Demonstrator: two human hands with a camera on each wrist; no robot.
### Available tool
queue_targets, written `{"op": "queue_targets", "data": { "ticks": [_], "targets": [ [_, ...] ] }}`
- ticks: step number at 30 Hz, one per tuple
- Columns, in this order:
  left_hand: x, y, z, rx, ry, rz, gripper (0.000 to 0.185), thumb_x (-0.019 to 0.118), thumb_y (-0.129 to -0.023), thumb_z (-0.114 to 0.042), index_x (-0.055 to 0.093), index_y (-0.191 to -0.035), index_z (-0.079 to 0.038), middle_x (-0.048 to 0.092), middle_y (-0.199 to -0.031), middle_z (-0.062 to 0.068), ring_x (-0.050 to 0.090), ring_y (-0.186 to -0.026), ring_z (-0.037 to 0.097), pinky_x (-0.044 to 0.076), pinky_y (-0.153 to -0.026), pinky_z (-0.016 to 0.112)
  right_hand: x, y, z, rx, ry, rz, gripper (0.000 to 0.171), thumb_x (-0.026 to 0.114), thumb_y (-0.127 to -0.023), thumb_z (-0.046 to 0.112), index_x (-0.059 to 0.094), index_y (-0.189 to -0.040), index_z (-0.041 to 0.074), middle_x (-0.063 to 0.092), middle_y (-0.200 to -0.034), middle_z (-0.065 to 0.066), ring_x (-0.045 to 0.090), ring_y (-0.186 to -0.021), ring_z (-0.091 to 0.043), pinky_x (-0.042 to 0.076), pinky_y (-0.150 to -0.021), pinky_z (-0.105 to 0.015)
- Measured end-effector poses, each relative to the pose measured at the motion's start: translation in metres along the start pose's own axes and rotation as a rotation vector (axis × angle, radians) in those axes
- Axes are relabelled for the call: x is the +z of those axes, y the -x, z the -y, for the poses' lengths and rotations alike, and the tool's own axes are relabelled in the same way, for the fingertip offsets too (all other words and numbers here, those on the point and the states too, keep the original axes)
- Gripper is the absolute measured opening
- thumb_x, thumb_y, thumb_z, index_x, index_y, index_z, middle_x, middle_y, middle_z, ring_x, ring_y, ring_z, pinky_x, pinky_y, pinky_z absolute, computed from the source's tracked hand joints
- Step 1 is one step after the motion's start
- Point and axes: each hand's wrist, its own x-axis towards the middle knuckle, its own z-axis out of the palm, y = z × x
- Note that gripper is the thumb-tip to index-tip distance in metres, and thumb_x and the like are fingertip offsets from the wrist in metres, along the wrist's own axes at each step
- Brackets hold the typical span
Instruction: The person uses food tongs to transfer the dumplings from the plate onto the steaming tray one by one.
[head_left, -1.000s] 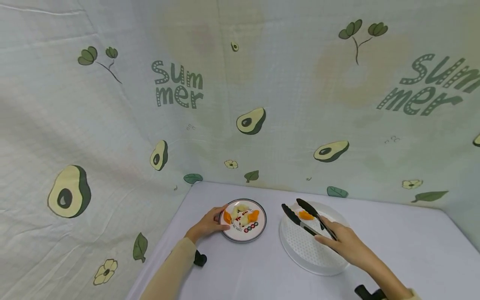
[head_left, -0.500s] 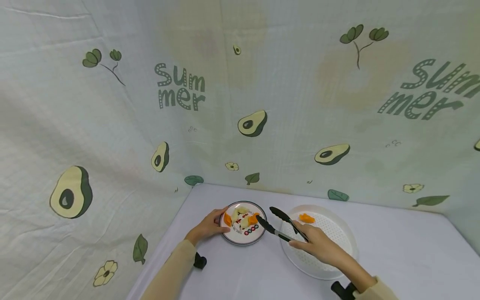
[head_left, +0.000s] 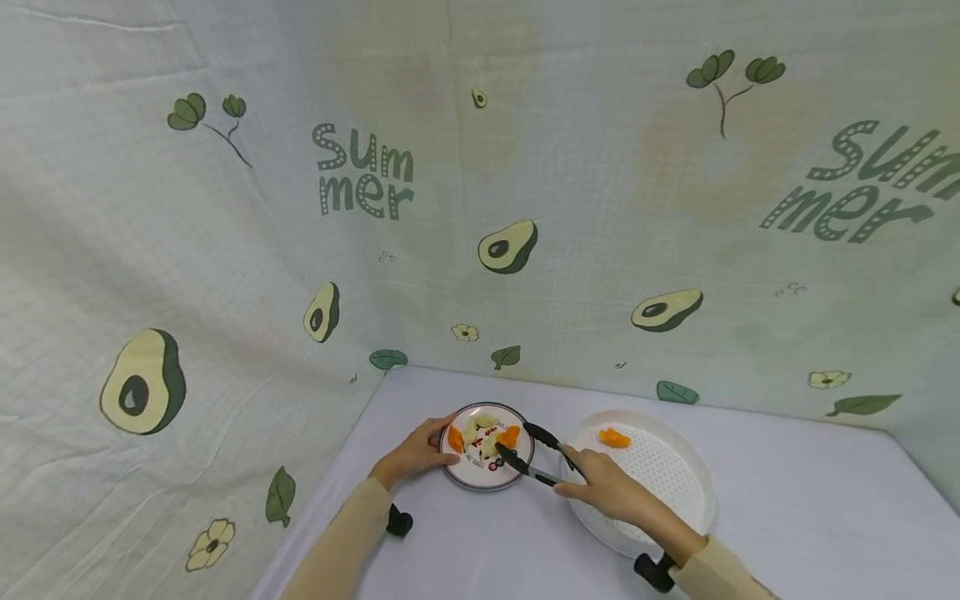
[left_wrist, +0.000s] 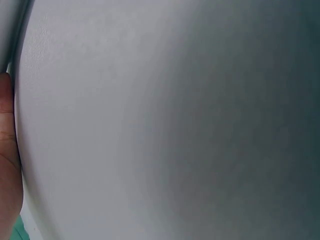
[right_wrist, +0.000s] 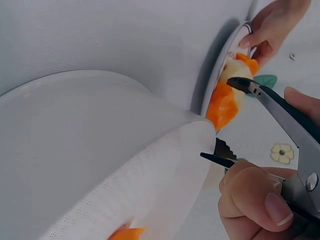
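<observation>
1. Tongs (head_left: 542, 476), carried by the right hand (head_left: 603, 483), have swung across from the round white tray (head_left: 667, 479) since a second ago and now reach the small plate (head_left: 480, 477), which has stayed put.
2. Right fingers grip the tongs, whose black tips stand apart, clasping nothing; from the head view I cannot tell whether the lower one touches a pale piece (head_left: 489, 448) on the plate.
3. Left fingers hold the plate at its left side, thumb on the rim, an orange piece (head_left: 455, 439) just beside them; a second orange piece (head_left: 508, 437) lies at the plate's right.
4. Seen from the right wrist, the tray shows its smooth outer wall and the tongs a metal rivet (right_wrist: 312, 182), details lost from overhead; there too, the left hand (right_wrist: 272, 29) shows at the plate's far edge.
5. Only the head view takes in the whole counter (head_left: 465, 550), the avocado-print cloth (head_left: 420, 292) behind it, and all of the lone orange piece (head_left: 615, 437) on the tray.
6. On the left wrist's view, a blurred grey-white surface fills the scene beside a strip of hand.
</observation>
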Motion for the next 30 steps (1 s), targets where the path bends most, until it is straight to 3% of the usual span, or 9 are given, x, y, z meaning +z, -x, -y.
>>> {"op": "queue_targets", "data": {
  "ticks": [6,11,16,26,30],
  "targets": [
    [-0.0006,0.0014,-0.0018,0.0,-0.011,-0.009,0.085,0.085,-0.081,-0.025,0.041,-0.154,-0.018,0.049,-0.134,0.009,0.044,-0.106,0.023,0.042,-0.094,0.042,0.0022,-0.0059,0.0022,0.049,0.026,0.005,0.071,0.077,-0.089,0.028,0.048,-0.14,-0.011,0.055,-0.13,-0.032,0.053,-0.122,-0.044,0.043,-0.097,-0.058],
    [0.0,0.0012,-0.0039,-0.003,-0.014,-0.012,0.084,0.085,-0.082,-0.024,0.041,-0.154,-0.018,0.049,-0.135,0.009,0.043,-0.107,0.023,0.041,-0.095,0.041,-0.0004,-0.0069,0.0025,0.023,0.041,0.011,0.07,0.077,-0.089,0.027,0.048,-0.139,-0.014,0.055,-0.127,-0.034,0.054,-0.12,-0.044,0.044,-0.096,-0.058],
    [0.0005,0.0012,-0.0041,0.012,-0.025,-0.006,0.084,0.085,-0.081,-0.023,0.042,-0.153,-0.016,0.05,-0.126,0.008,0.043,-0.104,0.023,0.04,-0.089,0.04,-0.0021,-0.0077,0.0027,0.001,0.065,0.018,0.069,0.076,-0.089,0.027,0.049,-0.14,-0.012,0.057,-0.124,-0.033,0.055,-0.118,-0.042,0.044,-0.096,-0.056],
    [0.0006,-0.0003,-0.0015,0.002,-0.03,-0.005,0.085,0.085,-0.081,-0.024,0.042,-0.153,-0.018,0.05,-0.128,0.008,0.043,-0.104,0.024,0.042,-0.09,0.039,0.0016,-0.0068,0.0059,0.072,0.081,0.027,0.068,0.076,-0.09,0.025,0.049,-0.141,-0.009,0.056,-0.129,-0.03,0.054,-0.12,-0.042,0.045,-0.095,-0.056],
    [0.0,0.0005,-0.0019,-0.002,-0.031,-0.002,0.084,0.085,-0.082,-0.025,0.041,-0.154,-0.018,0.048,-0.123,0.007,0.043,-0.102,0.023,0.041,-0.084,0.036,0.0028,-0.0068,0.0087,0.088,0.103,0.019,0.068,0.076,-0.089,0.026,0.049,-0.141,-0.009,0.057,-0.128,-0.03,0.056,-0.118,-0.041,0.046,-0.094,-0.056]
  ]
}}
